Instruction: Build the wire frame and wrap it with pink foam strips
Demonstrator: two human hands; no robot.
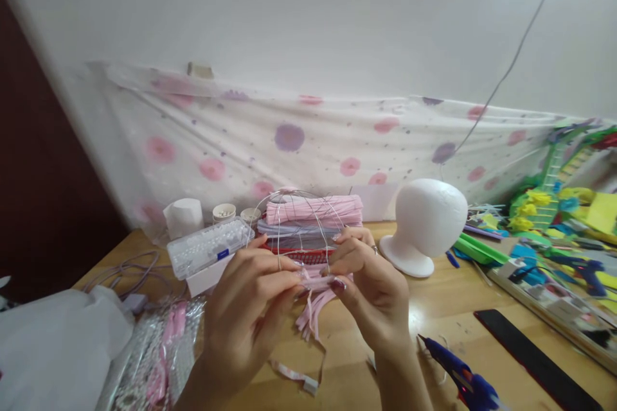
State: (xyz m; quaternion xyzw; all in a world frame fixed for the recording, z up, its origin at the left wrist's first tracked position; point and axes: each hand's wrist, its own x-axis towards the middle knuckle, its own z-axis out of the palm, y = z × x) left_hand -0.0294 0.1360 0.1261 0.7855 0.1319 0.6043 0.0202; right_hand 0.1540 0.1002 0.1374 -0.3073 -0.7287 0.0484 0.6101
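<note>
A dome-shaped frame of thin silvery wire (312,205) stands up between my hands over the table. My left hand (258,292) is closed, pinching the lower rim of this frame with thumb and fingers. On the other side my right hand (371,279) is closed too, its thumb and fingertips pressed on the same rim. A pale pink strip (318,282) runs along the rim between the fingertips. Below it lies a bunch of pink fuzzy strips (311,314), partly hidden by my hands.
Behind my hands, pink and grey bundles (313,210) sit in a red basket (284,258). A bead box (209,247) stands left, a white foam head (429,218) right. A blue glue gun (457,372) and black bar (535,356) lie near my right arm.
</note>
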